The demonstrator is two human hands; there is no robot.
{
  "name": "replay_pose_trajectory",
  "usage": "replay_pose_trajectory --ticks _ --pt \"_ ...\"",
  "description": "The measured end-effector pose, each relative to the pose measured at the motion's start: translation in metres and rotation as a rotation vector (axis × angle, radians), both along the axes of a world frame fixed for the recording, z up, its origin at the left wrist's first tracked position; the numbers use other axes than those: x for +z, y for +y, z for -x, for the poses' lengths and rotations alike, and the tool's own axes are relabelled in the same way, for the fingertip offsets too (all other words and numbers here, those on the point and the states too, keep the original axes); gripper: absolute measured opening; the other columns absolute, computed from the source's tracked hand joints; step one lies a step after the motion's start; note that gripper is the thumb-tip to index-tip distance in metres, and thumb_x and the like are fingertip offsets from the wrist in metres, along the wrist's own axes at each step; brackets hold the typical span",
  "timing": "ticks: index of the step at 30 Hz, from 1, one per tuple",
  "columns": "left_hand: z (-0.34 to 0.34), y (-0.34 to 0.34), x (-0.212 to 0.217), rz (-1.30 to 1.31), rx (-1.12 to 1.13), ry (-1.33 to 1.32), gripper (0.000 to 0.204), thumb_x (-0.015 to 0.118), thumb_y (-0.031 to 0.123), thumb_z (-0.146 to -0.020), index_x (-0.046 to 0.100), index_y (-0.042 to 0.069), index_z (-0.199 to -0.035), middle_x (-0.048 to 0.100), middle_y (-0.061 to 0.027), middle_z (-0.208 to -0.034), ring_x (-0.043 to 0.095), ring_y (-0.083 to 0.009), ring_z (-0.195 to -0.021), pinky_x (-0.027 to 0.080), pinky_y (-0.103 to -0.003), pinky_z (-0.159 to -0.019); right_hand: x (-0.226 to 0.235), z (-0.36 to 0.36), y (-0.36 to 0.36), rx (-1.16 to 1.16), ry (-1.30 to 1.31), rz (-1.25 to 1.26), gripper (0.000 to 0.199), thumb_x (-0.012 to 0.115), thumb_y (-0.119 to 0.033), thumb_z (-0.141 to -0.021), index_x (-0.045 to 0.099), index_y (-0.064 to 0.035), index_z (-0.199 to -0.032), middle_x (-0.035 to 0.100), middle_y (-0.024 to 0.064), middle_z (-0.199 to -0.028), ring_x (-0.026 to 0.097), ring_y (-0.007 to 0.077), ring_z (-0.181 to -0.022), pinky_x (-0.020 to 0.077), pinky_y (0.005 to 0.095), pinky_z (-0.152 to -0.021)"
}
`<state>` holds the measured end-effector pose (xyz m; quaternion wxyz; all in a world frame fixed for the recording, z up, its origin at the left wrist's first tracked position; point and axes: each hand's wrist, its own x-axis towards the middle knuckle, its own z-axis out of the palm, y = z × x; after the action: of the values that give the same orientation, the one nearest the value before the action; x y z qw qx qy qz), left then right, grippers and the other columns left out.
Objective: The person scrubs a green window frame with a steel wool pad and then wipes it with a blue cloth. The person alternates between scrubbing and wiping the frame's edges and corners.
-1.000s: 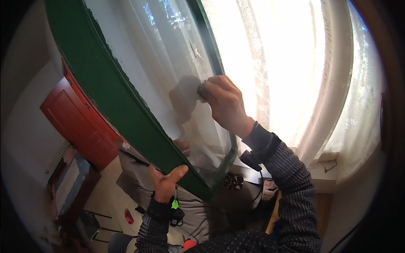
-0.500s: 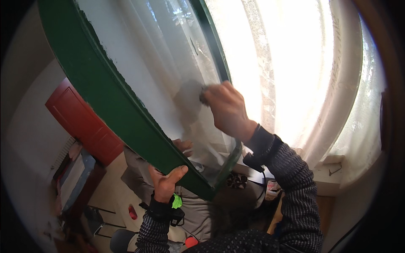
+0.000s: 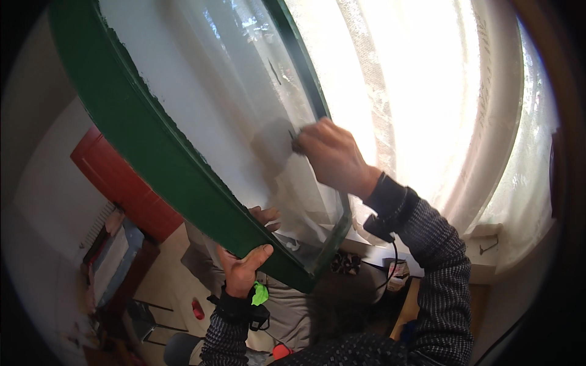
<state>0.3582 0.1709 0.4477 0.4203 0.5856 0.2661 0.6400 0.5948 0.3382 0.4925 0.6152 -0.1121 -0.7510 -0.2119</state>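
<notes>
A window sash with a green-painted frame (image 3: 155,161) and a pane of glass (image 3: 201,91) stands tilted in front of me. The paint's edge along the glass is ragged. My left hand (image 3: 242,267) grips the lower part of the frame, thumb on the near face. Its fingers show through or reflect in the glass. My right hand (image 3: 334,152) is closed on a small dark thing (image 3: 297,145) held at the glass; its kind is unclear. A thin dark streak (image 3: 274,72) marks the pane above that hand.
White lace curtains (image 3: 421,91) glow brightly at the right. A red door (image 3: 122,177) and a bed or bench with folded cloth (image 3: 119,259) are at the left. A dark stool (image 3: 146,320) stands below them. Grey fabric (image 3: 284,311) lies under the sash.
The sash has shifted slightly within the view. My right hand has moved slightly down along the glass, still closed on the dark thing. My left hand keeps its grip.
</notes>
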Motion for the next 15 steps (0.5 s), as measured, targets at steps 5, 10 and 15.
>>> replay_pose_trajectory --ticks 5,10,15 --pt "-0.001 -0.002 0.002 0.011 0.022 0.019 0.072 0.081 -0.004 -0.085 0.052 -0.007 -0.15 0.069 -0.0278 -0.14 0.067 -0.0399 -0.133 0.054 -0.054 -0.115 0.006 0.0 -0.002 0.025 0.018 0.04 0.01 0.071 0.006 -0.087 0.069 0.001 -0.095 0.059 0.0108 -0.092 0.06 0.0266 -0.077 0.0536 0.0396 -0.065" --pt "-0.003 -0.002 0.0 -0.013 0.025 0.024 0.071 0.081 -0.004 -0.086 0.052 -0.007 -0.15 0.069 -0.0274 -0.14 0.067 -0.0386 -0.134 0.054 -0.054 -0.116 0.008 0.0 -0.006 0.01 0.205 0.369 0.009 0.073 0.005 -0.084 0.067 0.0009 -0.089 0.059 0.0133 -0.086 0.064 0.0303 -0.074 0.0542 0.0423 -0.065" --pt "-0.007 -0.002 0.003 -0.014 0.021 0.03 0.07 0.079 -0.006 -0.087 0.051 -0.008 -0.151 0.069 -0.0272 -0.141 0.067 -0.0382 -0.135 0.054 -0.053 -0.116 0.019 0.001 -0.013 0.167 -0.04 0.239 0.005 0.072 0.003 -0.084 0.068 0.0011 -0.087 0.063 0.0152 -0.086 0.066 0.032 -0.073 0.055 0.0418 -0.066"
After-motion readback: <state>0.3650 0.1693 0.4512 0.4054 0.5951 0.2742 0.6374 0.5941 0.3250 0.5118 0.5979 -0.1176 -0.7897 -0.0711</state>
